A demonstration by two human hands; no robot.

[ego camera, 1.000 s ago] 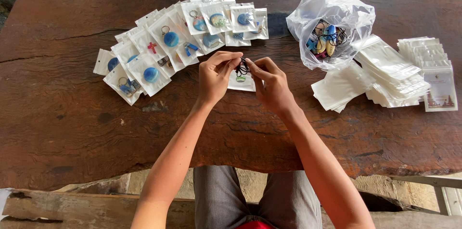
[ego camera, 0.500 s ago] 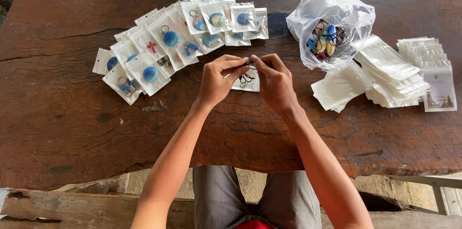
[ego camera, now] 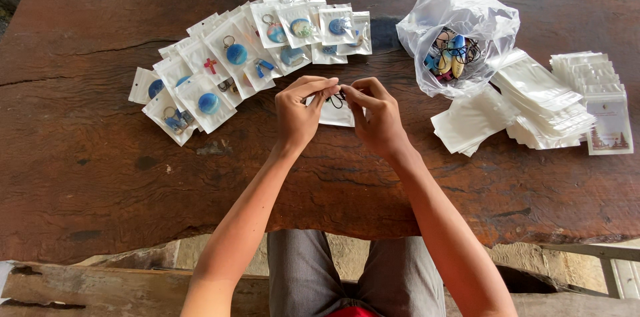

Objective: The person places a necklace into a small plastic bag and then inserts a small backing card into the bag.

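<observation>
Table (ego camera: 100, 177): carries everything; the person sits at its near edge.
Filled pouches (ego camera: 253, 57): fanned out overlapping on the table, left of centre, behind the left hand (ego camera: 298, 116).
Small pouch (ego camera: 335, 112): on the table at the middle, between both hands, under their fingertips.
Right hand (ego camera: 380, 117): just beside the left hand, fingertips meeting above the small pouch.
Plastic bag (ego camera: 460, 44): right of the hands, further back, with keyrings (ego camera: 453, 54) inside.
Empty pouches (ego camera: 540, 100): stacked right of the bag, some partly under it.
Cards (ego camera: 607, 120): at the far right, beside the empty pouches.

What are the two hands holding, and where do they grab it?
Both the left hand and the right hand pinch the top edge of a small white pouch, fingertips meeting there by a dark keyring loop.
</observation>
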